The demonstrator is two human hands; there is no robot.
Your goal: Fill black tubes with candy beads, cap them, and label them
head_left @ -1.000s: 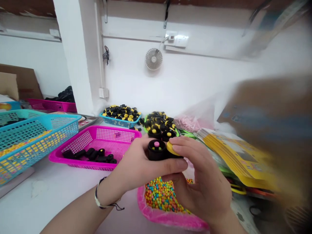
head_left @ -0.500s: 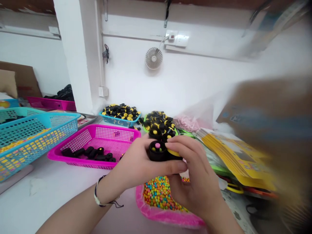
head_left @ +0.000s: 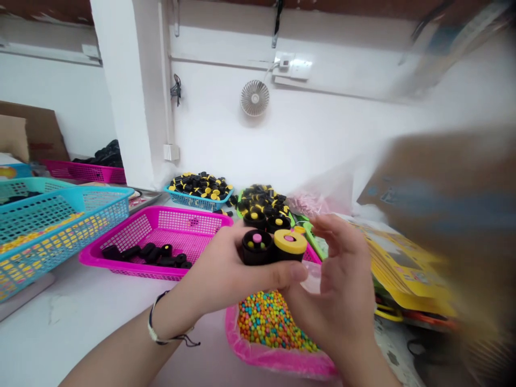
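Observation:
My left hand [head_left: 234, 274] is closed around several small black cylinders [head_left: 258, 248], held in a cluster above the table. One cylinder [head_left: 290, 244] carries a yellow cap with a pink centre; the one beside it is uncapped, with a pink peg and small yellow beads inside. My right hand [head_left: 342, 279] hovers just right of the cluster, fingers apart and loosely curled, holding nothing I can see. Below both hands lies a pink tray [head_left: 278, 360] filled with small multicoloured beads [head_left: 270, 322].
A pink basket [head_left: 161, 236] with a few black cylinders sits left of my hands. Blue baskets [head_left: 52, 226] stand at far left. A small blue basket [head_left: 199, 193] and a green one [head_left: 264, 201] hold capped black-and-yellow pieces. Yellow printed sheets [head_left: 395, 258] lie right.
My right hand pressed the yellow cap onto the right-hand cylinder, then let go and drew back to the right with its fingers opening. The left hand kept hold of the cluster.

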